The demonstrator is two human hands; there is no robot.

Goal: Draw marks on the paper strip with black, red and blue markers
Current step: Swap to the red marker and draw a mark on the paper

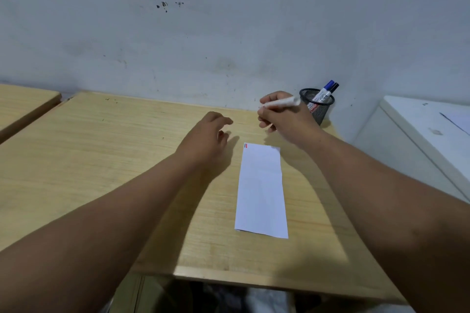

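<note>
Our right hand [282,115] is closed round a white marker [279,103], fingers curled on its barrel, the pen lying nearly level with one end toward the cup [318,107]. Motion blur hides its cap colour, so we cannot tell which marker it is. The hand is raised above the desk [127,160], beyond the far end of the strip [262,190] and just left of the cup.

Our left hand [208,134] holds nothing; its fingers are loosely spread and half curled, hovering left of the strip's far end, apart from the paper.

The strip lies flat on the desk, lengthwise away from us, between our two forearms. At its far left corner we see two short marks [245,145] side by side, one black and one red.

The cup, black mesh, stands beyond the strip to the right, near the wall [229,20]. A blue marker [325,90] and a black marker [334,87] lean in it, caps up.

A white cabinet [419,129] stands to the right of the strip, off the desk.
</note>
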